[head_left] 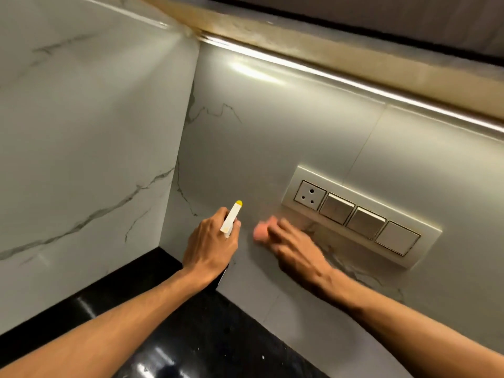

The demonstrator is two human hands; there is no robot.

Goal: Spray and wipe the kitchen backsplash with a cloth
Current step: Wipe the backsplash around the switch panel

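Just below the middle of the frame, the left hand is curled round the neck of a white spray bottle with a yellow nozzle tip, pointed at the glossy grey marble-veined backsplash. Just to its right, apart from it, the blurred right hand presses a crumpled pink cloth against the wall with its fingers stretched flat, beside the cream rectangular switch plate. A polished black stone countertop fills the bottom.

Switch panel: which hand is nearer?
Right. The right hand, on a pink cloth, sits just below-left of the switch panel; the left hand grips the spray bottle farther left.
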